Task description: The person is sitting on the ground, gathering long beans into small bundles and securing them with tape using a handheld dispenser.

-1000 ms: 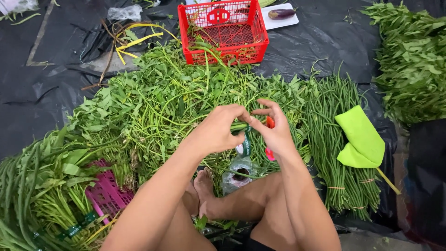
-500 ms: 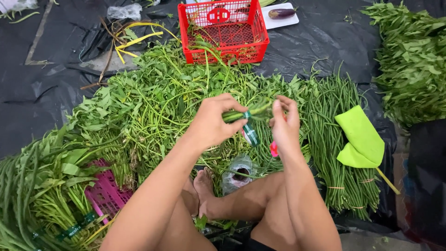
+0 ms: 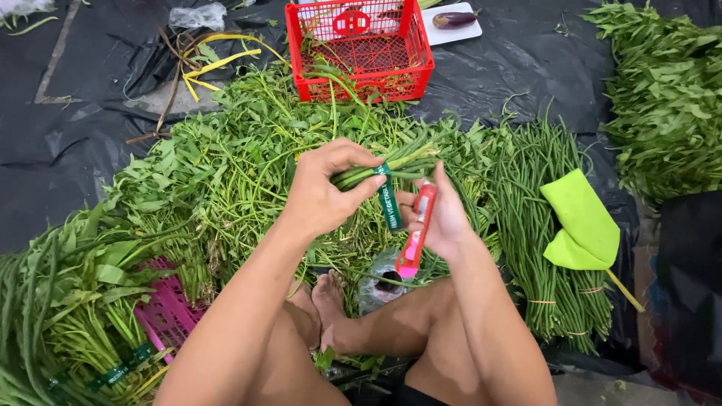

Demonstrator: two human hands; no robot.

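One bunch of green stems (image 3: 391, 162), thin and smooth, held above the heap of loose greens (image 3: 248, 150), just over the person's knees. One green tape strip (image 3: 389, 199), flat and glossy, wraps the stems and hangs down from them. One left hand (image 3: 323, 192), palm down, fingers curled tight around the stems at the tape. One right hand (image 3: 444, 218), palm turned inward, clasped around one red and pink cutter (image 3: 416, 233), a long plastic tool held upright with its pink end pointing down.

One crinkled clear plastic bag (image 3: 380, 282) lies just below the cutter, beside one bare foot (image 3: 329, 297). One bundle of long beans (image 3: 541, 225), slender and cord-like, lies to the right, tied with thin bands. One lime-green folded cloth (image 3: 583, 222) rests on the beans. One red plastic basket (image 3: 361, 49), lattice-walled, stands beyond the heap. One white tray (image 3: 444, 31) behind it carries one purple eggplant (image 3: 453, 19). One pink plastic crate (image 3: 165, 312) sits at the left, half buried under taped bundles of greens (image 3: 68, 331). One second heap of leafy greens (image 3: 665, 90) fills the right edge. Black plastic sheeting (image 3: 68, 150), wrinkled, covers the ground.
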